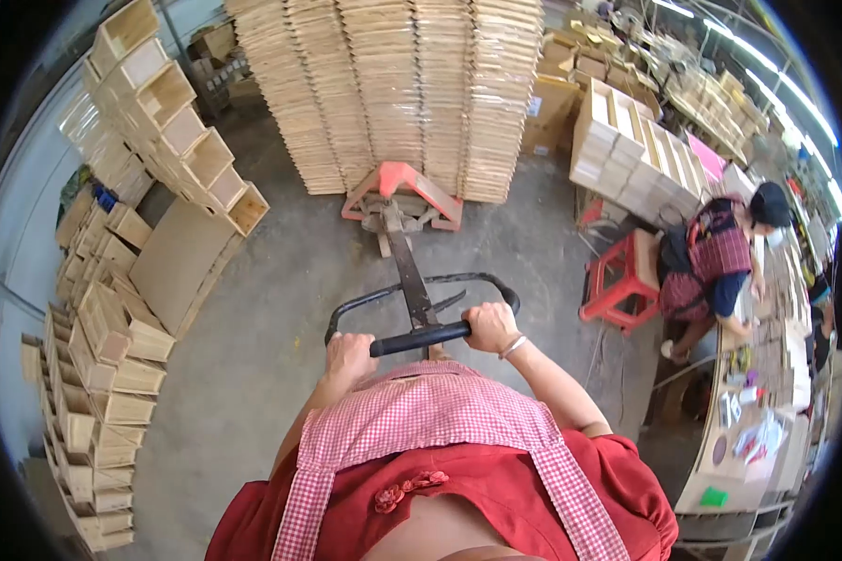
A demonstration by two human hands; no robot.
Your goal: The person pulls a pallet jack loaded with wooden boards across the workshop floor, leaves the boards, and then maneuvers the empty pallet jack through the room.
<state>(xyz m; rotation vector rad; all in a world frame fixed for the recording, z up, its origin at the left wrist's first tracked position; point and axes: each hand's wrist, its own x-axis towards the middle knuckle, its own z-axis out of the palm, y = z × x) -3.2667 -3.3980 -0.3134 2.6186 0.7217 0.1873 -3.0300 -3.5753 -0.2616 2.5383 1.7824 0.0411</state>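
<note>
My left hand (350, 357) is wrapped round the left end of a black pallet jack handle (419, 338). Round its right end closes my right hand (492, 327), with a pale bangle on the wrist. From the handle a dark bar (409, 273) runs forward to the red pallet jack (398, 178). Directly beyond the jack rise tall stacks of thin wooden pieces (398, 84), packed side by side. Whatever lies under the stacks is hidden.
Wooden boxes (182, 126) and crates (103, 327) are piled along the left wall. To the right are a red stool (622, 280) and a person (720, 248) bent over a long workbench (711, 449). Long wooden boxes (631, 140) stand behind. Grey concrete floor (243, 374) surrounds the jack.
</note>
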